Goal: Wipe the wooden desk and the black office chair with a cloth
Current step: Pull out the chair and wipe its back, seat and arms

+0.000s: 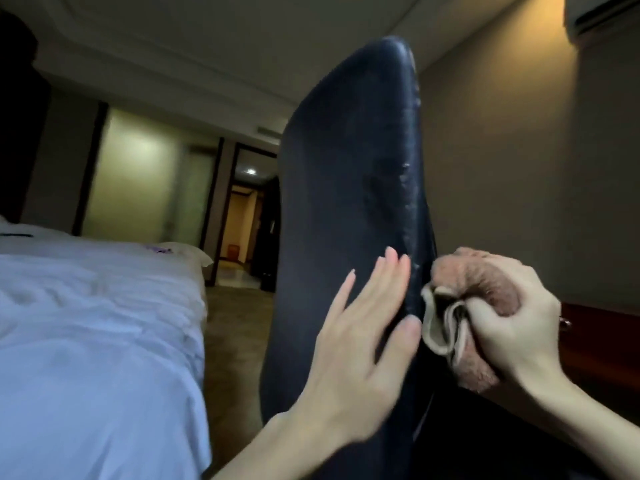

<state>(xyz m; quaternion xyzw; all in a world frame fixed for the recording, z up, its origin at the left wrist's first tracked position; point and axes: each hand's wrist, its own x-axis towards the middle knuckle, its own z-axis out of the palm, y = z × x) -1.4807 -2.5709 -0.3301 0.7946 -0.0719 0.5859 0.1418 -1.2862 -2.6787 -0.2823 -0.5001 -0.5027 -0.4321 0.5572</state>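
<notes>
Left hand [349, 344] flat, fingers straight, bracing the chair [346, 188] back. Right hand [512, 327] grips the bunched cloth [478, 282] against the chair's right edge. Suggest: hold the brace firm and run long strokes down that seam. Counter [602, 337] sits just right of the chair.

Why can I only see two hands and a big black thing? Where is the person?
The camera is worn on the person's head, so you see only their hands. The big black thing is the back of an office chair. The left hand lies flat against it, fingers straight. The right hand grips a bunched brown cloth at the chair's edge, for wiping. A white bed is on the left.
</notes>
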